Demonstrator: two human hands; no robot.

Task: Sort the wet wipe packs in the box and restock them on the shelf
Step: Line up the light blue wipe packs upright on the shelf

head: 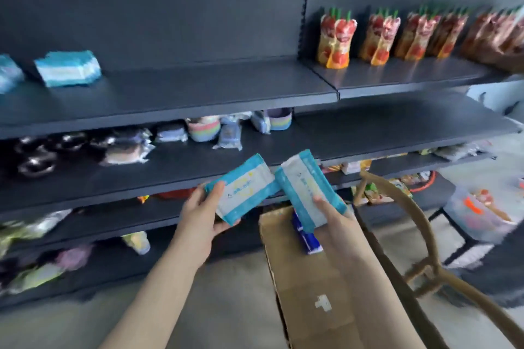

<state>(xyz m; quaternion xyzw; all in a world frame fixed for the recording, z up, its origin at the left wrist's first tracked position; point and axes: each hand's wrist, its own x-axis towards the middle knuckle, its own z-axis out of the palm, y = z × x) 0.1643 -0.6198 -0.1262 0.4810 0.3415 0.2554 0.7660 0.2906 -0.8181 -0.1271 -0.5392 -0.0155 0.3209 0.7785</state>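
Soft packs held over the box
Left hand grips the left pack, right hand the right pack, just above the box; probably light, squashy, slick, so pinch the short ends.

**Desk:** What of the person was in shot?

**Photographer:** Two arms only. The left forearm showed from the bottom edge, lower left, bare along its whole visible length up to the left hand at centre frame.

**Desk:** And the other side?

**Photographer:** Much the same. The right forearm was bare from the lower right edge to the right hand, slim at the wrist. Both hands were bare too. Motion blur smeared the fingers, so the nails could not be made out.
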